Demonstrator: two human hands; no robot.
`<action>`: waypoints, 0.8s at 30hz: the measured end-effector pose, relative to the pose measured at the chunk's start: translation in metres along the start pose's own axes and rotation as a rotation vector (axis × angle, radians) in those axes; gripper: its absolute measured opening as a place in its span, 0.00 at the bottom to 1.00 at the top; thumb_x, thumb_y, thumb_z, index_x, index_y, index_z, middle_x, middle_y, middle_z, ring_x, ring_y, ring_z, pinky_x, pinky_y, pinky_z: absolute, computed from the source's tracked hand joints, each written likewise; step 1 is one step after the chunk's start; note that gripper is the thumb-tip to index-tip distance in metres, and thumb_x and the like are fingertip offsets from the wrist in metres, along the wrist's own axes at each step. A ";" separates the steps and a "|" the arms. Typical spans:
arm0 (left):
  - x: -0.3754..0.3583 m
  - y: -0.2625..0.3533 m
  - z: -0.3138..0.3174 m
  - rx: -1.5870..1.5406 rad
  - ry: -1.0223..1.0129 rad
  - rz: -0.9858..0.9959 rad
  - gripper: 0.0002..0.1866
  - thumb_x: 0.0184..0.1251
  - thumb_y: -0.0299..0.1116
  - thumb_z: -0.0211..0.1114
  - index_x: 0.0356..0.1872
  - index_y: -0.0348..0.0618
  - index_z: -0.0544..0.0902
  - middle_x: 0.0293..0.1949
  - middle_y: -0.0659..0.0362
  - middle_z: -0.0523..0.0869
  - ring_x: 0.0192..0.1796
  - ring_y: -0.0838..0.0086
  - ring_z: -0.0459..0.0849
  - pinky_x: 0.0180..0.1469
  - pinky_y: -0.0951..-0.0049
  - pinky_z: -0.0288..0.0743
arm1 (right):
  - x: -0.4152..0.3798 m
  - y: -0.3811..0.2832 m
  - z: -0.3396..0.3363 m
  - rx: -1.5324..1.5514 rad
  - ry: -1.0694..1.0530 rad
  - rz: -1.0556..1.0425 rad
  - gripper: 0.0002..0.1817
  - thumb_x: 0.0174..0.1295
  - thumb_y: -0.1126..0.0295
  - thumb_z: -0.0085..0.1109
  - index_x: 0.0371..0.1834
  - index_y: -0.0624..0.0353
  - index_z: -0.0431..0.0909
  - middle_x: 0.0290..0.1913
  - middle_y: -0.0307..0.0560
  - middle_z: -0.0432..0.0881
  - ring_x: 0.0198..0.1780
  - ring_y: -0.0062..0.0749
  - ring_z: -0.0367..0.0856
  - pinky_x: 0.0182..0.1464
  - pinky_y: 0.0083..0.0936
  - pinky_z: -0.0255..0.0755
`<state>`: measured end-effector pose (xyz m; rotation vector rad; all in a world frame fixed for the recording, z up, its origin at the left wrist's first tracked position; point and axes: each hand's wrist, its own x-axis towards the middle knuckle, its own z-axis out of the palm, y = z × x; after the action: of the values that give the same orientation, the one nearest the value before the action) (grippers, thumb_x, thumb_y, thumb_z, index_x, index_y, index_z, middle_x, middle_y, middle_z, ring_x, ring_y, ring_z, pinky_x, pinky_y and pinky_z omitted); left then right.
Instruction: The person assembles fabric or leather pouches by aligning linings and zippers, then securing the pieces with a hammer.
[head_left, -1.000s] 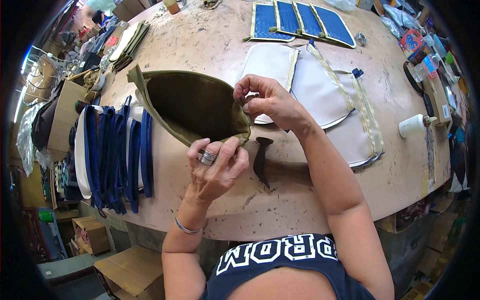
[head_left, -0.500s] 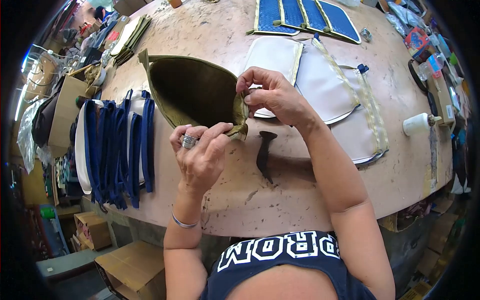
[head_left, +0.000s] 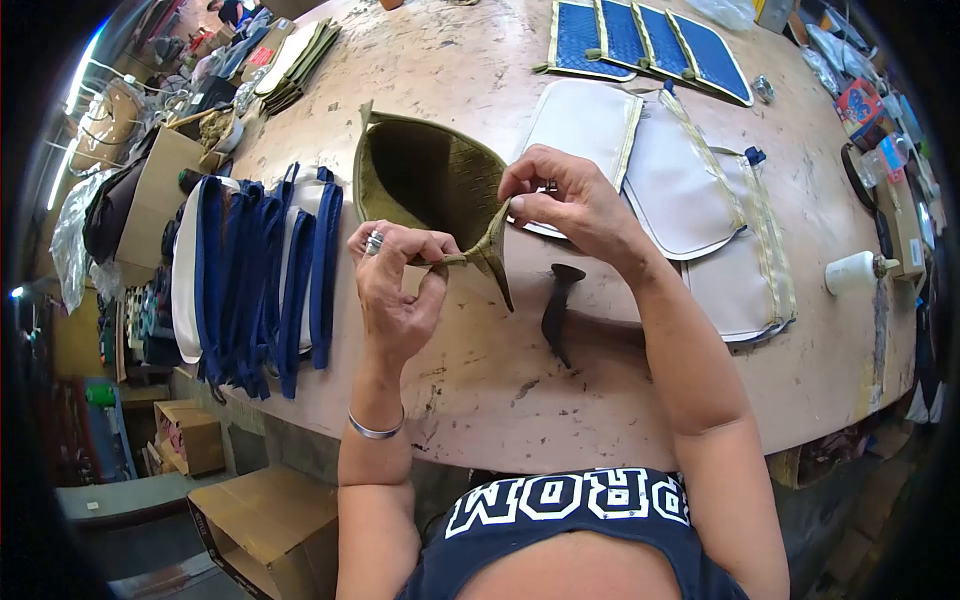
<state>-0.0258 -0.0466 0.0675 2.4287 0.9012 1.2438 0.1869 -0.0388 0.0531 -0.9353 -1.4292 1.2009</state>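
Two hands pinch one green pouch [head_left: 430, 185] near the tabletop's [head_left: 480, 380] front edge: left hand [head_left: 395, 290], right hand [head_left: 565, 200].

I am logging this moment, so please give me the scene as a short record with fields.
left hand: pinches the pouch's end tab
right hand: grips the pouch's rim
pouch: olive, open, held over the table
table: worn, pale top
black tool: on the table, below the right hand
blue strips: piled at the left edge
white panels: flat, beyond the right hand
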 end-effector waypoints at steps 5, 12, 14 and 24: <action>-0.002 -0.005 -0.004 -0.034 0.010 -0.046 0.13 0.42 0.17 0.57 0.30 0.46 0.71 0.27 0.61 0.84 0.31 0.74 0.78 0.56 0.68 0.54 | 0.000 0.001 0.000 -0.037 0.014 -0.052 0.05 0.53 0.74 0.56 0.30 0.63 0.77 0.31 0.35 0.71 0.32 0.17 0.68 0.35 0.14 0.68; -0.001 -0.005 -0.005 -0.045 0.002 -0.060 0.12 0.43 0.18 0.58 0.31 0.45 0.74 0.26 0.61 0.83 0.31 0.74 0.79 0.56 0.68 0.54 | 0.001 0.003 -0.001 -0.058 0.008 -0.032 0.05 0.55 0.73 0.57 0.31 0.62 0.77 0.32 0.36 0.73 0.31 0.16 0.69 0.34 0.15 0.67; -0.001 -0.003 -0.006 -0.049 -0.002 -0.077 0.11 0.44 0.19 0.58 0.32 0.44 0.76 0.26 0.61 0.83 0.31 0.73 0.78 0.57 0.68 0.54 | 0.001 0.004 -0.001 -0.061 0.006 -0.044 0.05 0.55 0.73 0.57 0.32 0.62 0.77 0.32 0.36 0.73 0.31 0.16 0.69 0.34 0.15 0.67; -0.005 -0.006 -0.005 -0.031 0.035 -0.222 0.06 0.51 0.23 0.60 0.31 0.42 0.80 0.24 0.61 0.81 0.30 0.77 0.77 0.58 0.71 0.54 | 0.000 0.003 0.001 -0.060 -0.008 -0.023 0.07 0.58 0.70 0.58 0.31 0.64 0.77 0.30 0.36 0.73 0.30 0.17 0.68 0.33 0.16 0.65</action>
<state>-0.0344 -0.0454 0.0640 2.2179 1.1182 1.2119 0.1863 -0.0386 0.0504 -0.9531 -1.4856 1.1512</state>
